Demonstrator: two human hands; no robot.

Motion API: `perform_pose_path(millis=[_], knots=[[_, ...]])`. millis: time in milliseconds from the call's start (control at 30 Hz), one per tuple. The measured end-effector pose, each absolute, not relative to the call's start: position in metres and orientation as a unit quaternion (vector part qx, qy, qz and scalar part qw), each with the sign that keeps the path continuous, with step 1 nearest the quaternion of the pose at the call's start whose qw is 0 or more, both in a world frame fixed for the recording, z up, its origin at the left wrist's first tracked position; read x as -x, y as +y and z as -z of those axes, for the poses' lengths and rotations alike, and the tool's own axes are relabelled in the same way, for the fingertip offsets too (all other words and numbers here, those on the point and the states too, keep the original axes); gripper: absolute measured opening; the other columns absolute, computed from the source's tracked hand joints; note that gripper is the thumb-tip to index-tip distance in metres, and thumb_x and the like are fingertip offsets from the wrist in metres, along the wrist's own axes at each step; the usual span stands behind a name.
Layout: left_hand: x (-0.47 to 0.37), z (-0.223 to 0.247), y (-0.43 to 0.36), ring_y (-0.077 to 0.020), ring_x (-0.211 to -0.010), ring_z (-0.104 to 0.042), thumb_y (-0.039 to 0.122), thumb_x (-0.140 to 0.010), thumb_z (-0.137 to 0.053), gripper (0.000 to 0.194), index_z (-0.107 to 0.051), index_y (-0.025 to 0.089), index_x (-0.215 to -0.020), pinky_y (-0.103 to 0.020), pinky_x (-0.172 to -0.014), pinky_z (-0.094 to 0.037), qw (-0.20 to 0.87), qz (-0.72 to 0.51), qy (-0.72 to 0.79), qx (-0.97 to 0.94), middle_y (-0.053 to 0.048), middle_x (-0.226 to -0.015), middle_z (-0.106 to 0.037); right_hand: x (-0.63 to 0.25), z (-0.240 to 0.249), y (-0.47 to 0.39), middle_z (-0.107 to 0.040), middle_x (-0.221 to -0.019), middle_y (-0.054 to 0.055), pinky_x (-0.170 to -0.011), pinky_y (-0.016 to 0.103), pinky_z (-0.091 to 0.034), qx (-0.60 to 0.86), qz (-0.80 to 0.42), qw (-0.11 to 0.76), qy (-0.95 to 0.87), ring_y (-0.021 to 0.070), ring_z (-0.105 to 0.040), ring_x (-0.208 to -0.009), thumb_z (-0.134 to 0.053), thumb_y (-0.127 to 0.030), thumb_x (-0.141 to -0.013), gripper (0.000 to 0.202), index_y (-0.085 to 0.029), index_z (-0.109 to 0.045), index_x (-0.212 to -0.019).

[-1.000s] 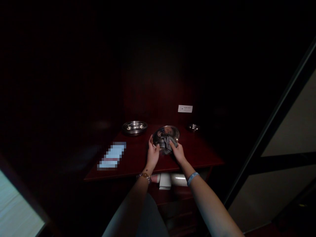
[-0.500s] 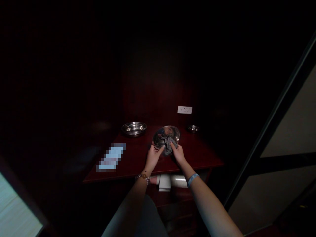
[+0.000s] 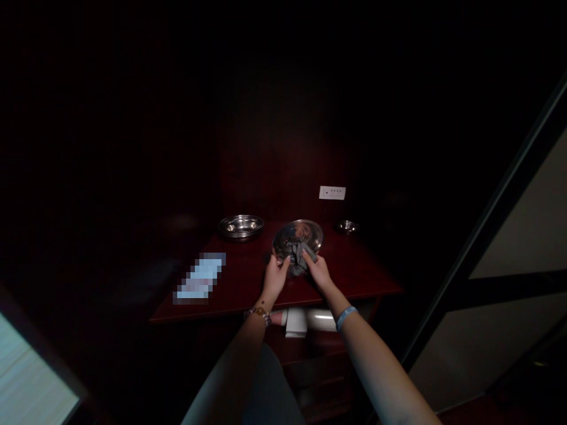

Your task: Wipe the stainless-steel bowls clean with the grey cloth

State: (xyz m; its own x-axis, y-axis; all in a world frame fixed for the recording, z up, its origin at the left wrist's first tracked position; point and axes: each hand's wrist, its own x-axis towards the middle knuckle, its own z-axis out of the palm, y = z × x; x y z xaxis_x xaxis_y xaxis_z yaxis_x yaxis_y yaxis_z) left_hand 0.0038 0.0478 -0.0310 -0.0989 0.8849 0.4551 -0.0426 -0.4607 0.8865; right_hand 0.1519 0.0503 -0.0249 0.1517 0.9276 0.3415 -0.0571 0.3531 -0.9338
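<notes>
Well, up close are two bare arms (image 3: 376, 360), with a beady band (image 3: 260, 315) on the left wrist and a blue band (image 3: 346, 317) on the right one. The left hand (image 3: 275, 281) is closed on the near left rim of a shiny bowl (image 3: 308, 231), its thumb on the inside. The right hand (image 3: 318, 273) pinches a bunched grey cloth (image 3: 298, 261) against the near right side of the bowl; I can't tell if its hidden fingers grip the rim too. The bowl tips toward the person over the middle of the table (image 3: 354, 268), and I can't see if its bottom touches the top.

To rub well, I think the left hand should hold tight so the bowl can't spin or slip. The cloth should lie flat under the fingers and go round softly, right up to the edge.

The table is dark red and looks smooth. Under its near edge sit a white box (image 3: 296, 323) and a pale roll (image 3: 321, 320). On its left part lies a pale patch (image 3: 200, 278), too blurry to name. Farther back, a wide metal dish (image 3: 241, 225), maybe a stack, sits at the left and a little dish (image 3: 347, 228) at the right. Behind them is a dark red wall (image 3: 274, 171) with a white socket (image 3: 332, 193). Most of the room is very dark, but a pale panel (image 3: 518, 230) in a black frame (image 3: 505, 289) shows at the right.
</notes>
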Motion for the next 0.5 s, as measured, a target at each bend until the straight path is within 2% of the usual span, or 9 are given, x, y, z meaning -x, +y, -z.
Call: perform_pose_path(millis=[167,333,500], knots=[[-0.003,0.026,0.044,-0.019,-0.08,-0.07,0.039,-0.082,-0.064,0.043,-0.055,0.014,-0.116,-0.031,-0.077,-0.055,0.346,-0.655,0.387,-0.549,-0.009,-0.091,-0.073,-0.153,0.024,0.05,-0.071,-0.077,0.005,-0.067,0.026,-0.047,0.436,-0.345,0.647,-0.522,0.0162,-0.06,-0.07,-0.068,-0.06,-0.072,0.051,-0.011,-0.071,-0.086],[-0.001,0.017,0.034,-0.0173,-0.089,-0.07,0.038,-0.088,-0.057,0.053,-0.044,0.019,-0.136,-0.03,-0.082,-0.054,0.312,-0.68,0.369,-0.552,-0.009,-0.104,-0.072,-0.154,0.023,0.05,-0.071,-0.08,0.006,-0.067,0.026,-0.048,0.44,-0.33,0.654,-0.519,0.0173,-0.061,-0.071,-0.066,-0.061,-0.073,0.052,-0.011,-0.07,-0.085],[0.001,0.016,0.031,-0.0181,-0.091,-0.07,0.042,-0.088,-0.058,0.05,-0.048,0.019,-0.131,-0.031,-0.084,-0.054,0.299,-0.683,0.381,-0.547,-0.009,-0.101,-0.072,-0.154,0.025,0.05,-0.071,-0.078,0.006,-0.062,0.025,-0.048,0.447,-0.341,0.658,-0.5,0.0168,-0.061,-0.068,-0.067,-0.064,-0.071,0.055,-0.011,-0.07,-0.084]])
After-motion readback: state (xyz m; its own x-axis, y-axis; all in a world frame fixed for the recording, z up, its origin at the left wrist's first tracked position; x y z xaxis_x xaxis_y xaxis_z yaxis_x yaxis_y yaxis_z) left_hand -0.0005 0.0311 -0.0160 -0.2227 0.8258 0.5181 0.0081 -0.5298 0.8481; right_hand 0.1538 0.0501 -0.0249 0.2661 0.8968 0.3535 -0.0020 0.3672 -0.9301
